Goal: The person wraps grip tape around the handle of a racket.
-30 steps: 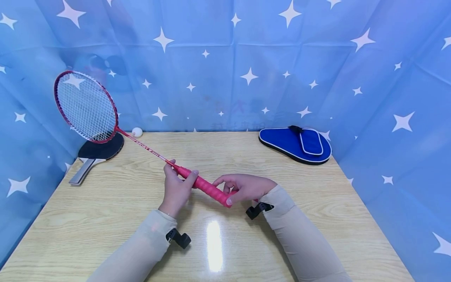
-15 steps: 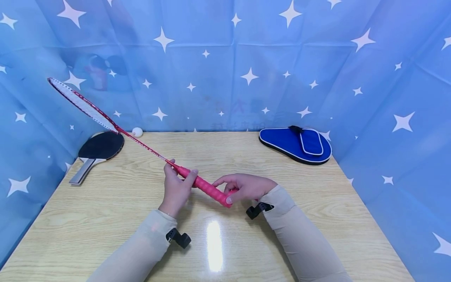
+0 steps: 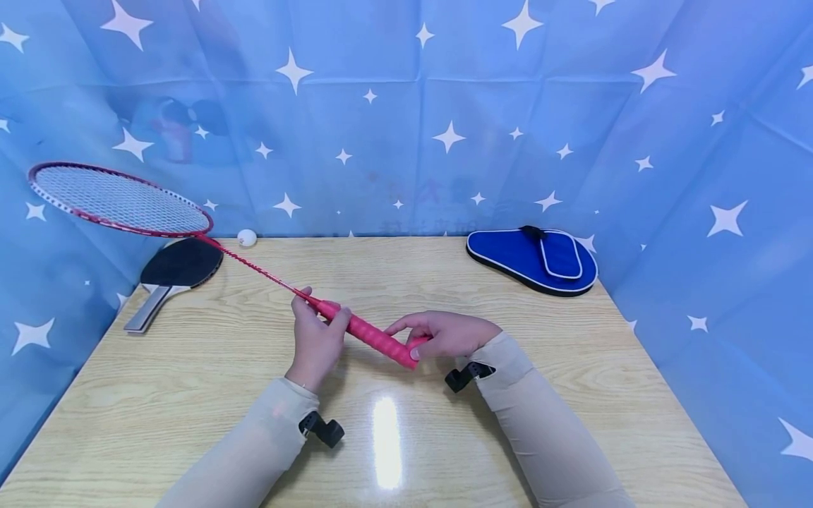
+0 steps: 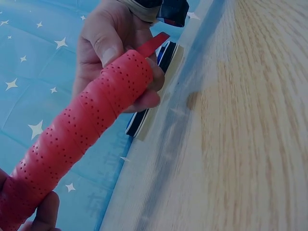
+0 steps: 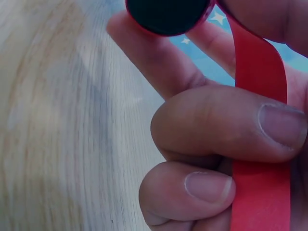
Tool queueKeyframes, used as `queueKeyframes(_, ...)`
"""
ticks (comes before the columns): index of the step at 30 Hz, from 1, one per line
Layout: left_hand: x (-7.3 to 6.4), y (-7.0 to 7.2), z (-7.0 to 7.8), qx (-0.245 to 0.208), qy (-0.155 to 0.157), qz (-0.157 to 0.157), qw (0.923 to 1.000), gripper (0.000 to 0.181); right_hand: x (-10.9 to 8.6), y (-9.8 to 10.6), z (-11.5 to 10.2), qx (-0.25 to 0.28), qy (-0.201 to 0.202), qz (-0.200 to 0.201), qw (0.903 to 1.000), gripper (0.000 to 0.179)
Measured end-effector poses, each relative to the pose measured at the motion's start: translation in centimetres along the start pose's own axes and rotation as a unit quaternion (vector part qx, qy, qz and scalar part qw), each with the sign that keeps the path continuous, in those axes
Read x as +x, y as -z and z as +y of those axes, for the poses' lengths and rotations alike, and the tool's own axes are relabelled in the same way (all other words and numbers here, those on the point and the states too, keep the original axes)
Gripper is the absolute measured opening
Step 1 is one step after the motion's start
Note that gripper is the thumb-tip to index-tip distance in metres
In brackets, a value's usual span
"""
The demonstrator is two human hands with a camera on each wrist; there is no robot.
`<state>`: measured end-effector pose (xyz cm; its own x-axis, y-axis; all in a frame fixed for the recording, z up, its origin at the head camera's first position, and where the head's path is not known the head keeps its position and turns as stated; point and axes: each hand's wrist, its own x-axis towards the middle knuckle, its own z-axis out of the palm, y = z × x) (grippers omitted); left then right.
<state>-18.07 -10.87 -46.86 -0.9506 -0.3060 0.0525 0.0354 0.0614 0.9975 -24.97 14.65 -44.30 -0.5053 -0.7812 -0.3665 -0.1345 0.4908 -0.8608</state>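
Observation:
A red badminton racket (image 3: 250, 264) is held above the table, its strung head at the far left and its handle toward the middle. My left hand (image 3: 315, 347) grips it near the top of the handle. Pink-red perforated grip tape (image 4: 82, 130) is wound in overlapping turns along the handle. At the butt end is my right hand (image 3: 456, 334), its curled fingers holding the loose tail of the grip tape (image 5: 262, 192). The dark round butt cap (image 5: 168, 14) shows in the right wrist view, beside a fingertip.
Below the racket head a black table tennis bat (image 3: 184, 262) lies at the table's left edge. A white ball (image 3: 247, 238) rests at the back edge. On the right is a blue bat case (image 3: 527, 261). Starry blue cloth (image 3: 381, 141) surrounds the wooden table (image 3: 254, 395).
The racket has rolled about its shaft: its head turned from broad face through edge-on to a flatter tilt, reaching farther left. Both hands stay nearly in place.

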Motion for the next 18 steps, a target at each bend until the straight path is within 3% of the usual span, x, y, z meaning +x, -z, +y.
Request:
queueKeyframes(6,0.03,0.02,0.17,-0.006,0.007,0.002,1.0,0.08,0.05,-0.03,0.0,-0.005,0.012,-0.002,0.9999,0.054)
queueKeyframes(13,0.01,-0.08,0.2,-0.011,0.005,0.01,0.9999,0.08,0.19,-0.15,0.08,0.011,0.0,-0.001,0.9999,0.059)
queueKeyframes(18,-0.12,0.07,0.14,0.008,0.002,0.004,1.0,0.082,0.31,-0.2,0.08,0.003,0.004,0.001,1.0,0.06)
